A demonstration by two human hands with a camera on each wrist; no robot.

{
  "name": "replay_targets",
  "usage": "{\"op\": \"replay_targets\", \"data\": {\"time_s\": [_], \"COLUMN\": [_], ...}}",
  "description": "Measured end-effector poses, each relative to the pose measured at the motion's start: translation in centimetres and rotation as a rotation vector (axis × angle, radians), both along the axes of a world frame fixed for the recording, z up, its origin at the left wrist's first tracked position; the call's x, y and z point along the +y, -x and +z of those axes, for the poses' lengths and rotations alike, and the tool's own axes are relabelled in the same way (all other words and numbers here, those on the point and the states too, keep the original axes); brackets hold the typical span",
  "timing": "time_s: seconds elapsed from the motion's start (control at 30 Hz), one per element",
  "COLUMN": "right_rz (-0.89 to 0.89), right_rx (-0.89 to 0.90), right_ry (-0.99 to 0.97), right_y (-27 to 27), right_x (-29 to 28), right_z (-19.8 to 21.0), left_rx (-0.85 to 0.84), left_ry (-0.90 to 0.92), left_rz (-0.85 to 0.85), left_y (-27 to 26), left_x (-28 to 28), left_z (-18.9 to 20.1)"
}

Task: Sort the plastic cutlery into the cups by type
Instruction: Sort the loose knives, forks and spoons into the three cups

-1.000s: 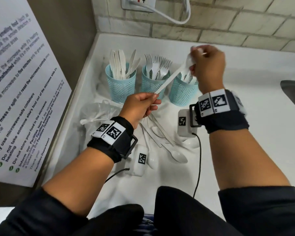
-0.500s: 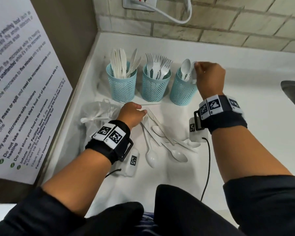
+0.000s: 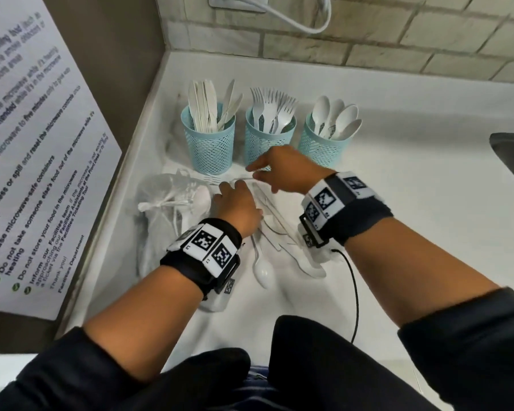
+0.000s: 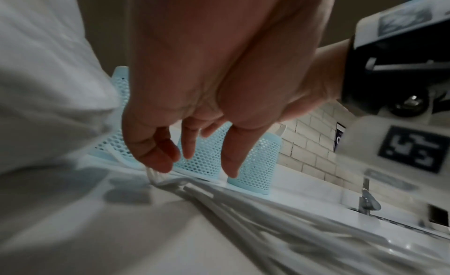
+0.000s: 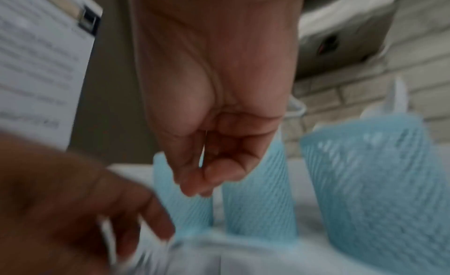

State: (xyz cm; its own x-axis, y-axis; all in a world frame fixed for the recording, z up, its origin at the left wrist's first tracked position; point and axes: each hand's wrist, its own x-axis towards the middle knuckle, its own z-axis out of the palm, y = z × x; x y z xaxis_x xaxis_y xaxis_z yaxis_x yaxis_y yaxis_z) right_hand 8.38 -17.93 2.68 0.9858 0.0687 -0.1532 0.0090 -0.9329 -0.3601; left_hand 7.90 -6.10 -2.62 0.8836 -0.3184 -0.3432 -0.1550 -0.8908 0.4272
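The white printed notice on the left reads "Only use microwave-safe containers". On the white surface, three pale blue mesh plastic cups hold knives, forks and spoons. Loose white plastic cutlery lies before them. Since a moment ago the right hand has left the spoon cup, fingers loosely curled, empty; left hand fingers relaxed, touching a fork.

The right hand has come away from the spoon cup, leaving its spoon standing there, and dropped to the loose cutlery on the bench. The left hand, which let go of that spoon a moment ago, now reaches into the same pile.
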Motion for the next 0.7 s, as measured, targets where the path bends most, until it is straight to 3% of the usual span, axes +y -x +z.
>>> {"op": "replay_targets", "data": {"time_s": [0.13,0.43,0.7], "right_rz": [0.082,0.074,-0.007], "right_rx": [0.105,0.014,0.055], "right_ry": [0.178,0.358,0.205], "right_y": [-1.1,-2.9,-2.3], "right_x": [1.1,1.3,0.5], "right_z": [-2.8,-5.3,-4.0], "left_rx": [0.063,0.112,0.373], "left_ry": [0.035,-0.065,0.197], "left_rz": [0.008,-0.087,0.108], "left_y": [0.1,0.3,-0.5], "left_x": [0.7,0.1,0.2], "left_z": [-0.3,0.4,-0.5]}}
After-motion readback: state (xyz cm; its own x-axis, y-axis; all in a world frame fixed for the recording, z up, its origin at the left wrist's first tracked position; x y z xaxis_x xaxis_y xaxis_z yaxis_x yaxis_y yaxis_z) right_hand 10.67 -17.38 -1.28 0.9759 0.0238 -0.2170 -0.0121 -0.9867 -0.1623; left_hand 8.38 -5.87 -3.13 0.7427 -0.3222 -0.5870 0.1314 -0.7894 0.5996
